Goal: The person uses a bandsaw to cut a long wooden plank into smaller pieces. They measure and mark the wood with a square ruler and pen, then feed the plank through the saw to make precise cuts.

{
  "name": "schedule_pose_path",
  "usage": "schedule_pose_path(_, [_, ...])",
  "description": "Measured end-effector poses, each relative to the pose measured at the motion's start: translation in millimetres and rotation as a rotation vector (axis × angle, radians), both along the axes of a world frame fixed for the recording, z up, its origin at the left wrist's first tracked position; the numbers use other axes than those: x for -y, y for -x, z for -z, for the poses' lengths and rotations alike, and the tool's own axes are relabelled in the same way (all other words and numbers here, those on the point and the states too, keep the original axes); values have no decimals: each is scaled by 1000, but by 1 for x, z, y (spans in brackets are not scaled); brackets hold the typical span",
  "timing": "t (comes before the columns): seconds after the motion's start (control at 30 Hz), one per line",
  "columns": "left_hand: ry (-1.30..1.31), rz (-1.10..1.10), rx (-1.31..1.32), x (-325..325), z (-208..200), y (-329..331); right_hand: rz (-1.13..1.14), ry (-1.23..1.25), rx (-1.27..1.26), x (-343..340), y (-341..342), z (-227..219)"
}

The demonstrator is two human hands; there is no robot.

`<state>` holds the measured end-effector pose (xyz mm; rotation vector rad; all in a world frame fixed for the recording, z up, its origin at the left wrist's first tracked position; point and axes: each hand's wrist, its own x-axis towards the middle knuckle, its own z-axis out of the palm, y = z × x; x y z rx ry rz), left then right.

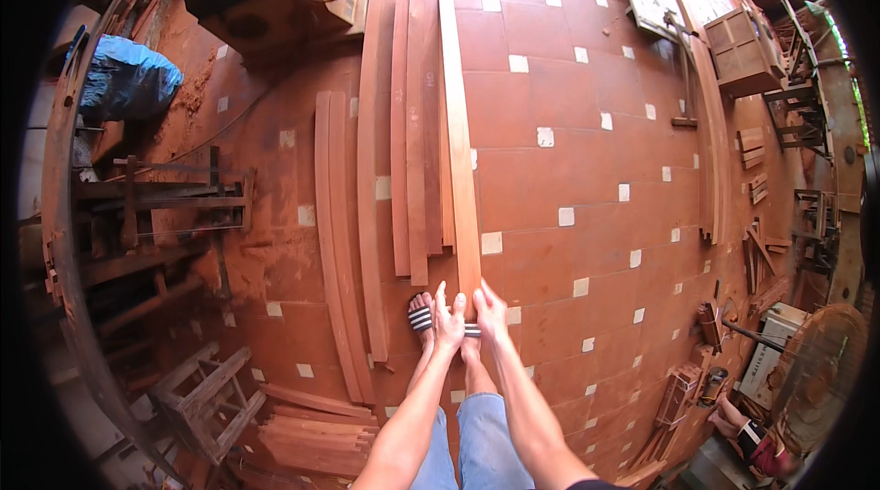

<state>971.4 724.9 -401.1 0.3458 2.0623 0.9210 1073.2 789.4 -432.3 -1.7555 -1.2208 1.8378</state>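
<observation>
A long, pale wooden board (461, 187) runs away from me over the floor, its near end between my hands. My right hand (492, 314) grips the board's right edge near that end, fingers partly hidden. On the other side, my left hand (449, 320) is open with its fingers stretched forward, close beside the board's end; whether it touches the wood I cannot tell. Left of the pale board lie several long reddish-brown boards (417, 123), side by side. My striped sandals (420, 318) show just beyond and under my hands.
Further left are more long boards (335, 233) and a wooden stool-like frame (206, 403). A dark machine (266, 4) stands at the far left. On the right are a wooden box (744, 50), a round fan (820, 371) and another person (761, 444). Tiled floor (568, 297) spreads between.
</observation>
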Motion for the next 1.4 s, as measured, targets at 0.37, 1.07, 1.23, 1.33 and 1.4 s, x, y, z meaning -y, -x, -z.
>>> schedule_pose_path(0.37, [442, -92, 73, 193, 11, 32, 25, 266, 134, -69, 50, 139])
schedule_pose_path(1.07, [503, 524, 177, 220, -197, 172, 397, 361, 643, 198, -290, -222])
schedule_pose_path(1.23, [575, 848, 156, 94, -227, 197, 831, 343, 505, 297, -291, -245])
schedule_pose_path(1.33, [482, 815, 66, 20, -241, 171, 956, 435, 440, 374, -317, -245])
schedule_pose_path(1.4, [402, 784, -40, -1, -253, 133, 971, 459, 476, 430, -337, -271])
